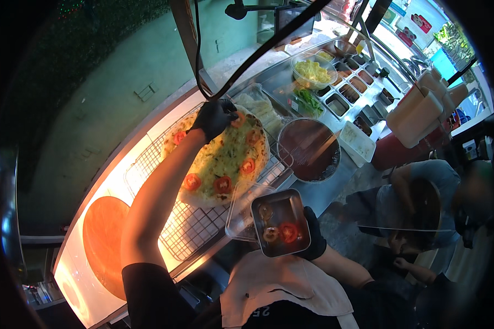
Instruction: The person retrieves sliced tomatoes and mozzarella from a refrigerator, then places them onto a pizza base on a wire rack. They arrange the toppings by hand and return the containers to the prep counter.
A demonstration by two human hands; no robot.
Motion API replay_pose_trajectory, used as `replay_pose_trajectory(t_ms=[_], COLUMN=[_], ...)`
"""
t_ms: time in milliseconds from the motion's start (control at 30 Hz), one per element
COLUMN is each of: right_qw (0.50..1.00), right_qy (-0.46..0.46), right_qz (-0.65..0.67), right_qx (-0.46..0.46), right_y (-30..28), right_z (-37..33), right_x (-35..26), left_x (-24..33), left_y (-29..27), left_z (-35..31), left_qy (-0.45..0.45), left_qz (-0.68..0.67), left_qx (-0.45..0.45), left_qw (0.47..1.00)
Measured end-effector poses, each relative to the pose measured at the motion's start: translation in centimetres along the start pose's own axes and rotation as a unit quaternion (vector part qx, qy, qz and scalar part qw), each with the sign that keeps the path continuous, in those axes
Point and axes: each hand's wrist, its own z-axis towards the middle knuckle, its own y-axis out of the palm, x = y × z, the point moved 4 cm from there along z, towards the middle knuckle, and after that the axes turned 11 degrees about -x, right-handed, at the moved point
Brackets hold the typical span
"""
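A large round pizza (219, 159) with melted, browned cheese lies on a wire rack (189, 241) under warm light. Red tomato slices (223, 185) are spread around its edge. Over its far side, my left hand (213, 119) in a black glove has its fingers closed at a tomato slice (237, 119), partly covering it. My right hand (314, 236), also gloved in black, grips a small metal pan (280, 200) from its right side. The pan is tilted toward me, with a few tomato slices (288, 232) inside. A clear plastic container (241, 211) is beside the pan.
A round wooden board (105, 247) lies at the left. Right of the rack stands a big bowl of red sauce (308, 149); beyond are a lettuce bowl (314, 73) and several metal topping pans (348, 93). A black cable (258, 52) hangs above. Another person (422, 192) works at right.
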Motion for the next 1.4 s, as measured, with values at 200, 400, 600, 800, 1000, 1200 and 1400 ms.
replay_pose_trajectory(t_ms=[200,400,600,800,1000,1200,1400], right_qw=[0.999,0.993,0.978,0.921,0.901,0.976,0.98], right_qy=[0.027,0.098,0.031,-0.021,-0.023,0.132,0.177], right_qz=[0.036,-0.054,-0.207,-0.387,-0.431,0.175,-0.085], right_qx=[-0.001,0.031,0.005,-0.019,-0.045,0.02,-0.02], right_y=[-1.3,-1.0,1.0,1.5,1.9,2.1,1.0], right_z=[0.1,0.6,3.0,3.8,4.5,3.9,0.3], right_x=[1.0,0.8,-0.6,0.3,1.0,2.6,2.1], left_x=[-0.3,7.3,17.5,17.2,16.7,14.4,3.4], left_y=[0.8,-0.7,4.2,5.2,4.4,-0.8,-6.6], left_z=[0.5,-5.8,-19.0,-19.5,-20.5,-19.8,-10.3], left_qy=[0.006,0.076,0.246,0.182,0.153,0.136,-0.024], left_qz=[0.13,0.168,0.111,-0.069,-0.208,-0.227,0.013], left_qx=[0.052,0.133,-0.133,-0.077,-0.134,-0.09,0.04], left_qw=[0.99,0.974,0.954,0.978,0.957,0.96,0.999])
